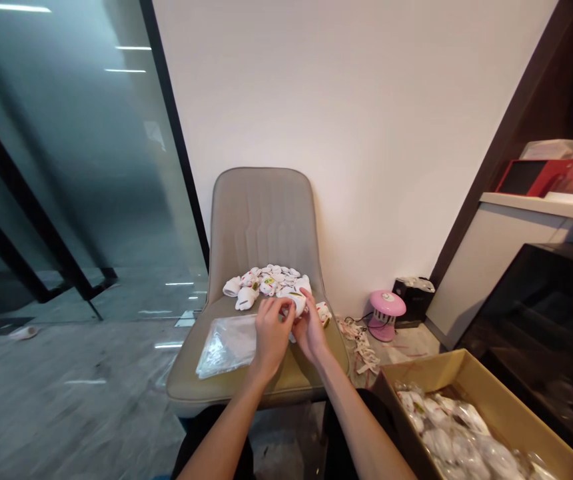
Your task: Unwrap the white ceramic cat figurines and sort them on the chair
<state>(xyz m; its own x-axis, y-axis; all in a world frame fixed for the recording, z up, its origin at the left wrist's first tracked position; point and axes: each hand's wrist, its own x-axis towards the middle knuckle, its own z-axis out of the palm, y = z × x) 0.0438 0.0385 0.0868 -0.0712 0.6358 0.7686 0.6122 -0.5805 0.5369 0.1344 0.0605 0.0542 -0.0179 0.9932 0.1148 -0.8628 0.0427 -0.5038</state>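
Note:
Over the chair seat [186, 385] my two hands hold one small white figurine [294, 295] with a green and gold mark. My left hand [272, 333] pinches it from the left with thumb and fingertips. From the right, my right hand [311, 331] cradles it, fingers bent behind it. A pile of similar white figurines [268, 285], some with red and gold marks, lies at the back of the seat. One figurine [247, 299] lies at the pile's left front. A stack of clear plastic bags [226, 347] rests flat left of my left hand.
An open cardboard box [429, 365] with bagged white figurines stands to my right. Beyond it are a pink lamp-like device [387, 313], a black box [414, 300] and paper strips [364, 348] on the floor. A glass partition [91, 167] is on the left, a shelf [541, 208] on the right.

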